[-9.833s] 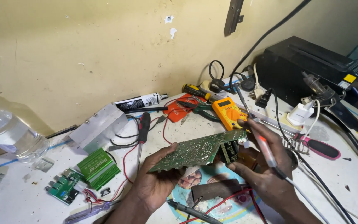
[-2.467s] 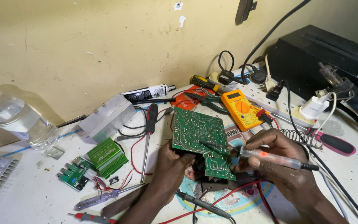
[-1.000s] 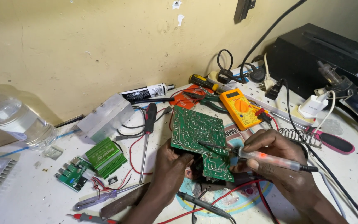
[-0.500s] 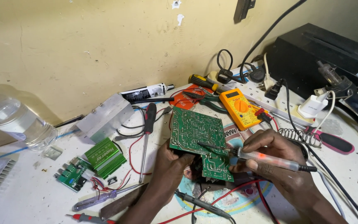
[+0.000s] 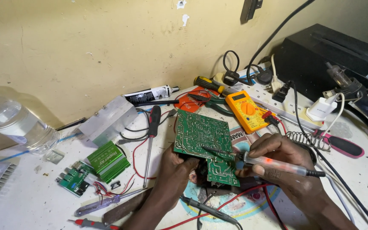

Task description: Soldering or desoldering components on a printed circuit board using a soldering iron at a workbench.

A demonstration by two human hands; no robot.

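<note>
Our left hand (image 5: 176, 170) is closed on the lower edge of the green circuit board (image 5: 204, 147), thumb side against it, holding it tilted up off the bench with the solder side facing us. Our right hand (image 5: 283, 164) is wrapped in a pen grip around the soldering iron (image 5: 273, 164), fingers fully closed on the clear barrel; the tip touches the board near its middle-right. The board sits over the centre of the white bench (image 5: 30, 200), just in front of the yellow multimeter (image 5: 248, 110). A black-handled screwdriver (image 5: 150, 138) lies left of the board, and a small green module (image 5: 107, 161) with red wires further left. A clear plastic bottle (image 5: 15, 125) lies at the far left by the wall. A white power strip (image 5: 286, 104) runs behind the multimeter, and a coiled iron stand (image 5: 305, 139) is just beyond our right hand.
</note>
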